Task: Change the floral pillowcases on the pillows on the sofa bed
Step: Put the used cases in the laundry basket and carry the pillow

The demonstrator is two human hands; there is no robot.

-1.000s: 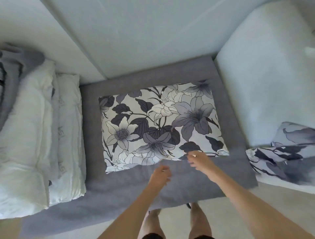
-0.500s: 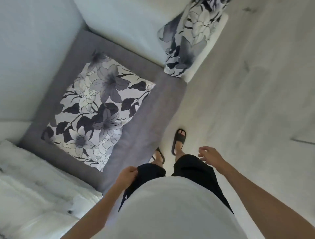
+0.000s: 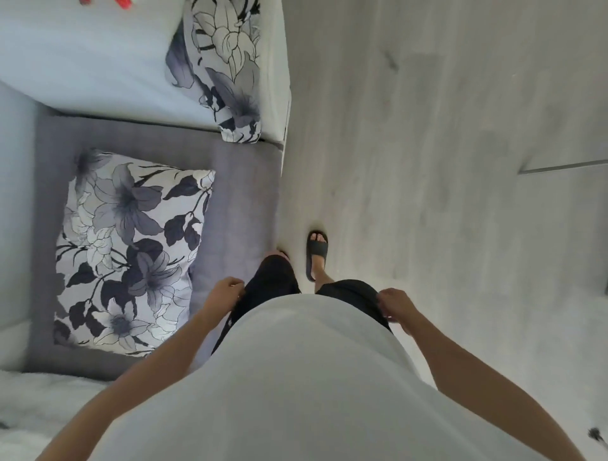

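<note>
A pillow in a grey-and-white floral pillowcase lies flat on the grey sofa bed, to my left. A second floral pillowcase lies crumpled on the white mattress near its right edge. I stand beside the sofa bed, turned away from it. My left hand and my right hand are at my hips with curled fingers, and each seems to pinch the fabric of my black shorts. Neither hand touches a pillow.
White bedding lies bunched at the lower left. The pale wooden floor stretches to the right. My foot in a black sandal stands close to the sofa bed's edge. Small red things show at the top edge.
Both hands left the grey cover at the pillow's near edge. I turned away from the sofa bed, and my hands dropped to my shorts; the right hand reached them last.
</note>
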